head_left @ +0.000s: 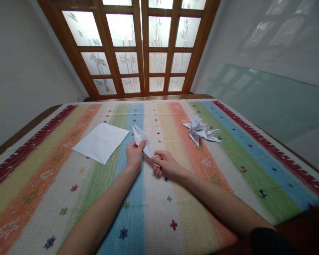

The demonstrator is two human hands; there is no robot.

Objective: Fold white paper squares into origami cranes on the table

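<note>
A narrow piece of folded white paper [142, 135], pointed and split in two at its far end, is held between both hands above the middle of the table. My left hand [135, 154] grips its left side, the thumb pressed flat on top. At the near tip, my right hand [166, 163] pinches the paper between thumb and fingers. Left of my hands lies a flat white sheet [102, 143] with faint creases. Several folded white paper figures [198, 129] with pointed ends rest in a heap to the right.
A striped, colourful tablecloth [159, 212] covers the table, whose wooden edge [48, 109] shows at the far left. Beyond the table stand wooden doors [143, 53] with frosted panes. A pale glass panel [268, 102] runs along the right wall.
</note>
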